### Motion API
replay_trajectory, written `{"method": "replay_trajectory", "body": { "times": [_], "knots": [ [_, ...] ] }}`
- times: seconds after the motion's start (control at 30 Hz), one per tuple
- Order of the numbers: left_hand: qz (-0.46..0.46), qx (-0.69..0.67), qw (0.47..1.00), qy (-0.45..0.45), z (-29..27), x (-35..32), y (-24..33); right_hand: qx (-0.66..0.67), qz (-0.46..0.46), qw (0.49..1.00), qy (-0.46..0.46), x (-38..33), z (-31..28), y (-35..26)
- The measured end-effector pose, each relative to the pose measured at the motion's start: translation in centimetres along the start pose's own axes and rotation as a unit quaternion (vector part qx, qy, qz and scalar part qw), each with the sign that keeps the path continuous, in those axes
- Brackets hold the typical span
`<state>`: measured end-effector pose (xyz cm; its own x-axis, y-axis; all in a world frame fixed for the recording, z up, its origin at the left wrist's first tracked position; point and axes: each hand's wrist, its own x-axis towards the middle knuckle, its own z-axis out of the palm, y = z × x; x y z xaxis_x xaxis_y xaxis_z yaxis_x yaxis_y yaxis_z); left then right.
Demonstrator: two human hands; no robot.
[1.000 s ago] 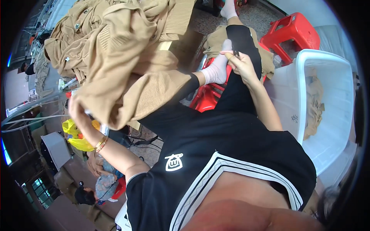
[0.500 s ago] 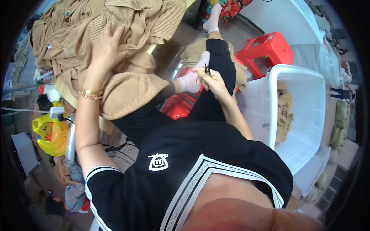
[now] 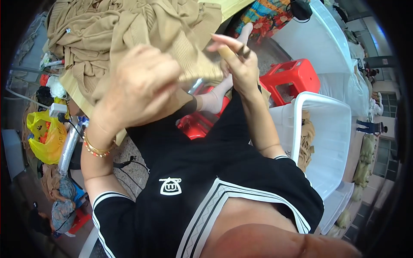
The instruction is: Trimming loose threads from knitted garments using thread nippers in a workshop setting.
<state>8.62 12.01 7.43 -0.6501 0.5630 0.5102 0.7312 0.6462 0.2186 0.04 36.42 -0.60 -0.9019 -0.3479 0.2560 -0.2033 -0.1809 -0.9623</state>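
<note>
Tan knitted garments (image 3: 97, 26) lie heaped on the surface at the upper left. One ribbed piece of knitwear (image 3: 195, 60) is stretched up between my hands. My left hand (image 3: 140, 86), smeared by motion, is curled closed at its near side and seems to grip it; the fingertips are hidden. My right hand (image 3: 243, 71) is at the ribbed edge, with thumb and fingers close to the cloth. Small dark thread snips (image 3: 244, 52) sit in its fingers, the blades mostly hidden. My legs, in black trousers, stretch out below the cloth.
A red stool (image 3: 292, 79) stands to the right, beside a white tub (image 3: 301, 129) with tan knitwear inside. Another red stool (image 3: 193, 127) is between my legs. At left are a yellow bag (image 3: 45, 139), a cable and a seated person (image 3: 64, 210).
My left hand has lifted off the pile and come nearer, raising ribbed knitwear. My right hand has moved up to meet the cloth's edge, still with the snips.
</note>
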Motion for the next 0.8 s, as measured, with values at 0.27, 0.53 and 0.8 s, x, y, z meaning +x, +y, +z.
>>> {"method": "replay_trajectory", "body": {
  "times": [0.27,0.53,0.8],
  "knots": [
    [0.024,-0.084,0.995,0.052,8.8,-1.4,3.4,-0.214,0.039,0.965,-0.146,11.8,5.9,3.3],
    [0.051,-0.1,0.987,0.111,8.6,-0.4,4.7,-0.425,0.116,0.873,-0.209,14.7,10.5,3.3],
    [-0.012,-0.005,0.98,0.197,6.1,-0.3,2.5,-0.059,0.2,0.977,-0.051,22.3,6.9,2.8]
  ]
}}
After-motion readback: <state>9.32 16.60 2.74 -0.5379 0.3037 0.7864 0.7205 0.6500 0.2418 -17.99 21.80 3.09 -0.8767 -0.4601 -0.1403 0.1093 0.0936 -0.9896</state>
